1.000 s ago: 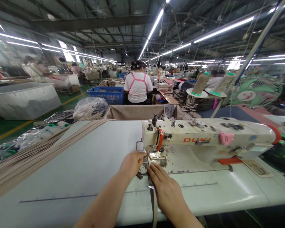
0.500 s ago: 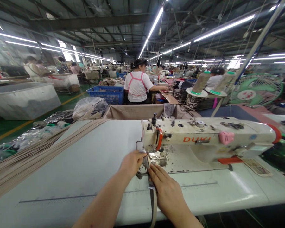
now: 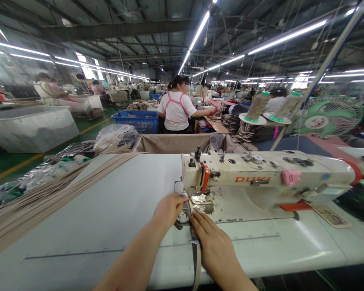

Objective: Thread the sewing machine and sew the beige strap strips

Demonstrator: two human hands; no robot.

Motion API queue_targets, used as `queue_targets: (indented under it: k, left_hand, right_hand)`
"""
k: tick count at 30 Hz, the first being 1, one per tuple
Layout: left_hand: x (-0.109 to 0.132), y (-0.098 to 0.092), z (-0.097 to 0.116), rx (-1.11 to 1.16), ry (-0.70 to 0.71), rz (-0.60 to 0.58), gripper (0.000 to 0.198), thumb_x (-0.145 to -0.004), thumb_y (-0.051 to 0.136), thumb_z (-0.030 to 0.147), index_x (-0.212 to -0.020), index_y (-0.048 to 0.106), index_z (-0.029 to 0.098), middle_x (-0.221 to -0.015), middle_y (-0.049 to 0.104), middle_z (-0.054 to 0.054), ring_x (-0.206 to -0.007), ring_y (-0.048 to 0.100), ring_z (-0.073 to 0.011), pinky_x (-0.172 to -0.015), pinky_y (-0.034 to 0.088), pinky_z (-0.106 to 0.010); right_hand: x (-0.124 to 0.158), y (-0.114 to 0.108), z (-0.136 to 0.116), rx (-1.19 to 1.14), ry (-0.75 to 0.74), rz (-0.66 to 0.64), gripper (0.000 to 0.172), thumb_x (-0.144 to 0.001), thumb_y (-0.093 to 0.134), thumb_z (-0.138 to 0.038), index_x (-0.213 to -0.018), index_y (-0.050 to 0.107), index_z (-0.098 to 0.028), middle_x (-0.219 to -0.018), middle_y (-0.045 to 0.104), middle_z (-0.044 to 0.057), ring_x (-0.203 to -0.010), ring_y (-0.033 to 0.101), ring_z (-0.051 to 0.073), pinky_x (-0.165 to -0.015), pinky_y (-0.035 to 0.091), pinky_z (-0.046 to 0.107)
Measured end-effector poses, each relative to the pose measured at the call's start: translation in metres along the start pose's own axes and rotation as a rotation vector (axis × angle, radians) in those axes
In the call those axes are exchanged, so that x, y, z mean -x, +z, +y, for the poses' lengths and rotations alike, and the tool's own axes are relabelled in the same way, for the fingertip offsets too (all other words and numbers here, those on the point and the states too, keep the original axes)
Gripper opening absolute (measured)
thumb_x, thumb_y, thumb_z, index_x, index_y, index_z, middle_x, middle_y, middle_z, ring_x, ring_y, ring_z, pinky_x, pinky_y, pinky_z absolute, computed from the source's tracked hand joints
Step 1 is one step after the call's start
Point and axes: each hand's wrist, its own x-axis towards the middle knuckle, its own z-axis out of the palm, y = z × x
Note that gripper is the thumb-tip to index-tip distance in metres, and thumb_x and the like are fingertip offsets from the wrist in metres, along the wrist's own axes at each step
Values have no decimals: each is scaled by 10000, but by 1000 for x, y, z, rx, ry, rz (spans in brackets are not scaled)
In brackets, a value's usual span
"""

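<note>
A sewing machine [image 3: 261, 171] with orange lettering stands on the pale table. A narrow beige fabric strip [image 3: 197, 262] runs from its needle area toward me and hangs over the front edge. My left hand [image 3: 169, 209] is closed, thumb and forefinger pinching the strip's far end beside the presser foot. Closer to me, my right hand [image 3: 211, 238] holds the strip, its fingers together along it. A small pointed metal piece [image 3: 194, 241] sticks out by the right fingers; most of it is hidden, so its kind is unclear.
Long beige strips [image 3: 63, 190] lie in a bundle across the table's left side. Behind the machine are thread cones [image 3: 257, 106] and a green fan [image 3: 330, 117]. A fabric-lined bin [image 3: 172, 142] stands beyond the table, and a co-worker [image 3: 176, 109] sits behind it.
Both hands stay almost in place on the strip. The view has shifted very slightly, and the co-worker's arm ahead has moved a little.
</note>
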Motion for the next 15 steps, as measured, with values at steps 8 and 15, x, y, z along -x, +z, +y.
queue_targets:
  k: [8, 15]
  left_hand:
    - [2, 8, -8, 32, 58, 8, 413, -924, 460, 202, -1183, 779, 245, -1097, 768, -70, -997, 721, -224, -931, 566, -335]
    - [-8, 32, -51, 78, 91, 65, 416, -915, 458, 455, -1134, 766, 283, -1165, 787, -3, -1086, 735, -228, -1013, 571, -340]
  right_hand:
    - [3, -6, -5, -30, 22, 11, 397, -1008, 507, -201, -1381, 641, -194, -1467, 638, 55, -1349, 586, 244, -1131, 515, 365]
    - [7, 3, 1, 0, -1, -29, 450, -933, 637, -429, -1330, 609, -220, -1317, 717, 54, -1183, 656, 221, -923, 604, 293]
